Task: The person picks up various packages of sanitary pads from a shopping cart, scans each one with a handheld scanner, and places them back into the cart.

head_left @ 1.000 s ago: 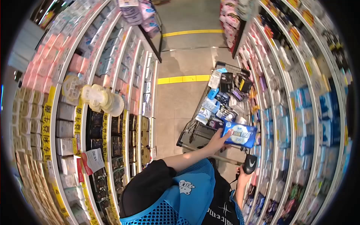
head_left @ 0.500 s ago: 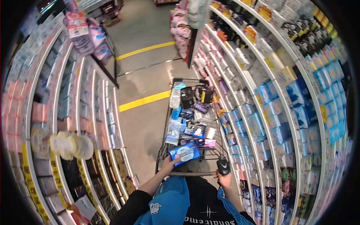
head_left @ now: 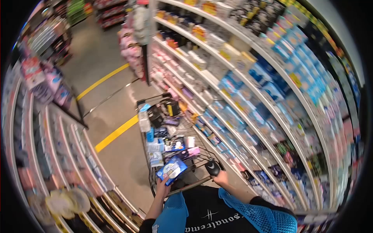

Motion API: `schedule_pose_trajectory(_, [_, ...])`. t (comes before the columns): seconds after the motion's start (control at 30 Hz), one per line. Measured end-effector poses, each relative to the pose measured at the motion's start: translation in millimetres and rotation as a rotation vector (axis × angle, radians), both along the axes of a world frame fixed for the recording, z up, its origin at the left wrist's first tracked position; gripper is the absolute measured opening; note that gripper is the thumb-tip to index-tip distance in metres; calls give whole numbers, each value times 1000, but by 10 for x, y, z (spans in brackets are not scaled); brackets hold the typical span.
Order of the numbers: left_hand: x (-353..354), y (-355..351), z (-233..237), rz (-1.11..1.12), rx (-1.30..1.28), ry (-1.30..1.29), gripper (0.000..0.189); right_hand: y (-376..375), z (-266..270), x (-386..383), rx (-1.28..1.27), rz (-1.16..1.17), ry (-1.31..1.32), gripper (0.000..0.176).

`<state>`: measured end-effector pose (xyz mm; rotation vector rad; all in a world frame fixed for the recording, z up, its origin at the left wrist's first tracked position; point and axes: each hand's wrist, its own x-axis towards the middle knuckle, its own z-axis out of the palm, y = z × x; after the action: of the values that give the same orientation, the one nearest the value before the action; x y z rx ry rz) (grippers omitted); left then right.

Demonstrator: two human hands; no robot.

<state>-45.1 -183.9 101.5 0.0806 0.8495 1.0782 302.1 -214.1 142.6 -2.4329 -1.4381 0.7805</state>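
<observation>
My left hand [head_left: 163, 187] grips the near edge of a blue and white pack [head_left: 172, 171], holding it tilted over the near end of a wire shopping cart [head_left: 150, 179]. In my right hand [head_left: 221, 178] is a black handheld device [head_left: 212, 167] with a pale curved mark, close to the right end of the cart's handle bar [head_left: 191, 185]. Several packs lie in the cart beyond: black boxes [head_left: 155, 116] at the far end, light blue packs [head_left: 156, 145] at the left and a pink pack [head_left: 193, 150] nearer me.
Tall shelves of packaged goods [head_left: 248, 112] run close along the cart's right side. More shelving [head_left: 58, 147] lines the left, with pale round plastic pieces [head_left: 64, 204] jutting out. Yellow floor stripes [head_left: 116, 133] cross the aisle ahead.
My view has turned to the right, so the cart and aisle appear further left. The blue and white pack has tilted in my left hand, showing a pale round label. Both hands keep their holds.
</observation>
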Motion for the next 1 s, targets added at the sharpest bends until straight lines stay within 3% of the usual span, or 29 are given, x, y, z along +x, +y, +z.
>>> schedule_pose_trajectory(0.17, [-28,-22,-289,-51,66,39,41,11,110,-78,-86,-2,-94,42])
schedule_pose_trajectory(0.5, [62,-97,98,25,10,182,35,-21,205,-143,153,23,-38,33])
schedule_pose_trajectory(0.67, [182,-169,364,136,76,144,39,-8,103,-2,88,79,-22,39])
schedule_pose_trajectory(0.8, [367,-231,808,216,179,79,49,-33,-565,273,174,123,0,26])
schedule_pose_trajectory(0.83, [451,-291,1104,226,187,176,49,-9,-258,279,11,191,249,23])
schedule_pose_trajectory(0.9, [616,-393,1444,260,252,199,48,-51,-152,306,130,269,321,17])
schedule_pose_trajectory(0.97, [808,-518,1675,353,276,231,48,-46,-21,256,95,134,490,16])
schedule_pose_trajectory(1.0, [856,-588,1726,349,296,227,48,-1,78,246,16,190,458,18])
